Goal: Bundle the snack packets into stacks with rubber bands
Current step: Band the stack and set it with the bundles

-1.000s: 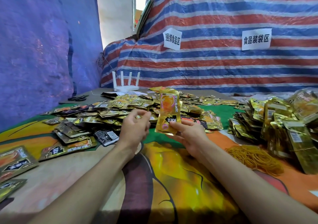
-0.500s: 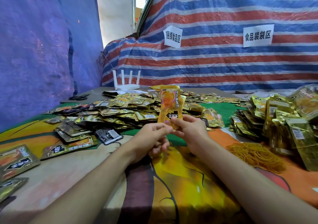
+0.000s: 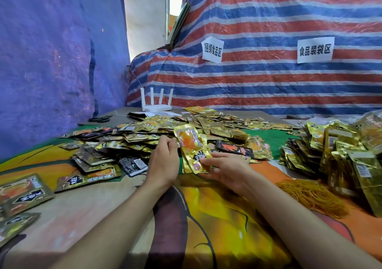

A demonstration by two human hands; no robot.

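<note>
A small stack of gold and orange snack packets [image 3: 192, 144] stands tilted between my hands at the table's centre. My right hand [image 3: 227, 169] holds its lower end, thumb on the front and fingers underneath. My left hand [image 3: 164, 161] pinches the stack's upper left edge with its fingertips. Behind the hands spreads a wide heap of loose packets [image 3: 144, 132]. A pile of yellow rubber bands [image 3: 312, 196] lies to the right of my right forearm. Bundled stacks [image 3: 339, 157] are heaped at the far right.
Stray packets [image 3: 24, 192] lie at the left near the table edge. A white router [image 3: 157, 103] and black scissors [image 3: 100, 119] sit at the back left. Striped tarp with two paper signs hangs behind; blue tarp closes the left side.
The stack has dropped lower and tilted to the left. My left hand has moved from its bottom edge up to its upper left edge. My right hand has stayed at the lower end.
</note>
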